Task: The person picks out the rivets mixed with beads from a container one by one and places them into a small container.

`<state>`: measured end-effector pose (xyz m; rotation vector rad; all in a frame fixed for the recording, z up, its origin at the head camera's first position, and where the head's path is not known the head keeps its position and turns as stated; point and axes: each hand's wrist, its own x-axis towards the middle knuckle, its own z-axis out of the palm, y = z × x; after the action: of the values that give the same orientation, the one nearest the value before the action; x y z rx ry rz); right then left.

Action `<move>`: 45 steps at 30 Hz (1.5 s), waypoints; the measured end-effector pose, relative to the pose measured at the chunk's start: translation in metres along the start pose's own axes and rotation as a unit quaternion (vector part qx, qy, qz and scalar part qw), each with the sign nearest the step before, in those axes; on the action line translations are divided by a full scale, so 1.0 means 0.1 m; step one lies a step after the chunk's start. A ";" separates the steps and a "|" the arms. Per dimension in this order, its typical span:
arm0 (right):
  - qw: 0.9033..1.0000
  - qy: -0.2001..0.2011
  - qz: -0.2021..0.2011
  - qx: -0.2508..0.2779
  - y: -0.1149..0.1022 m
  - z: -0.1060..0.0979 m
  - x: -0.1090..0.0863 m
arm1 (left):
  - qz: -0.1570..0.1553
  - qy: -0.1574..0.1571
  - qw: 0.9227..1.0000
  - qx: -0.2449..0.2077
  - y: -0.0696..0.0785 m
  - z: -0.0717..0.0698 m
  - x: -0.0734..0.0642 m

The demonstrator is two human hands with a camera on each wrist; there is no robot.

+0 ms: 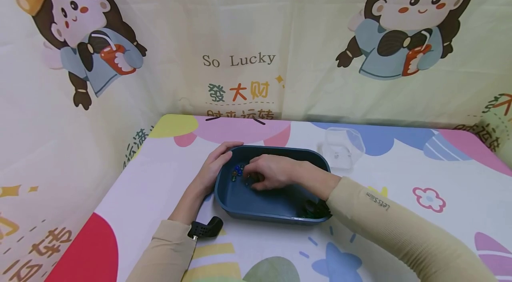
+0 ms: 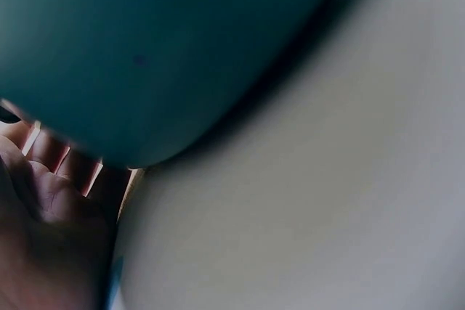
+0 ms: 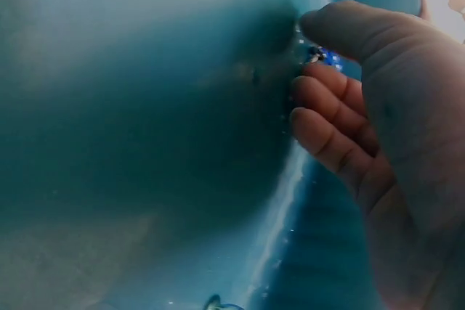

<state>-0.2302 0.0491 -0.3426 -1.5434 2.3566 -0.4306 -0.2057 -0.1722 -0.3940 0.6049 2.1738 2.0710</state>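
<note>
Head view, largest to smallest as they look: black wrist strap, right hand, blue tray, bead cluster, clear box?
1. Blue tray
2. Clear box and right hand: too alike to rank
3. Black wrist strap
4. Bead cluster, as far as it shows

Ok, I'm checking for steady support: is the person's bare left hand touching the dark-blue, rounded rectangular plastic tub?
Touching. The head view shows the left hand against the tub's left end, thumb tip meeting the rim at the far-left corner.
</note>
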 end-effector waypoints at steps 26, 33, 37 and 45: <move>0.999 -0.022 -0.018 -0.018 -0.01 0.03 0.04 | 0.003 0.003 1.000 0.004 0.01 0.00 -0.01; 1.000 -0.029 -0.011 -0.004 -0.01 0.01 0.03 | 0.003 0.004 1.000 0.006 0.00 0.00 0.00; 1.000 -0.021 -0.006 0.015 0.01 0.01 0.01 | 0.002 0.002 1.000 0.004 0.01 0.01 0.00; 0.999 -0.001 -0.007 0.032 0.03 0.01 -0.01 | 0.003 0.001 1.000 0.001 -0.02 0.00 0.00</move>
<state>-0.2319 0.0505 -0.3444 -1.5311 2.3084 -0.5036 -0.2063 -0.1724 -0.3954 0.6100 2.1783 2.0729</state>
